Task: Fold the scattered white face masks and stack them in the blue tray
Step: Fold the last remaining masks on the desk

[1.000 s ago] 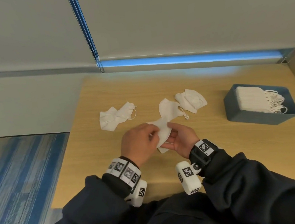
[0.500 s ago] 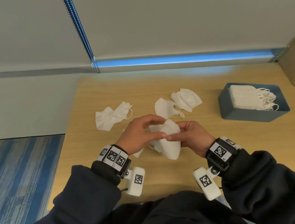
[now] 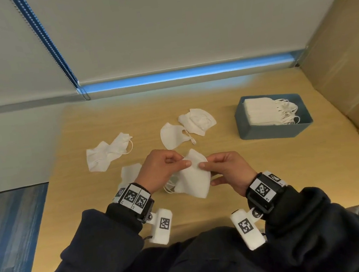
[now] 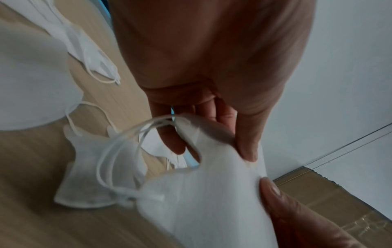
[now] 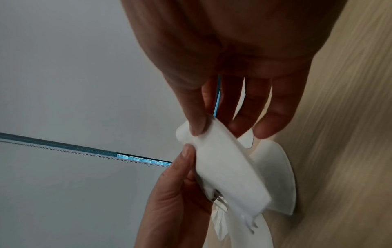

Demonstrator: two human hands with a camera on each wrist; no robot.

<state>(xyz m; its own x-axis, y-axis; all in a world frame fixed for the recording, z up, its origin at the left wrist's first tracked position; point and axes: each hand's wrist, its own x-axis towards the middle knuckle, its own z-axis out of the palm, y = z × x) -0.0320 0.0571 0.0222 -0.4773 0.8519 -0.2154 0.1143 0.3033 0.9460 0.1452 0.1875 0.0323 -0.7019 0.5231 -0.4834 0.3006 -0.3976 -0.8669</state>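
Above the near middle of the bench (image 3: 256, 164), the left hand (image 3: 160, 172) and right hand (image 3: 228, 170) each pinch the top edge of a white mask (image 3: 194, 179) with curled fingers, while the blue tray (image 3: 273, 132) of stacked masks sits far right.

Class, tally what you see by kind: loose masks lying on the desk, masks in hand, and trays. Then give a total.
Loose masks on the desk: 4
Mask pinched by left hand and right hand: 1
Blue tray: 1, holding a stack of folded masks too tight to count
Total: 6, stack aside
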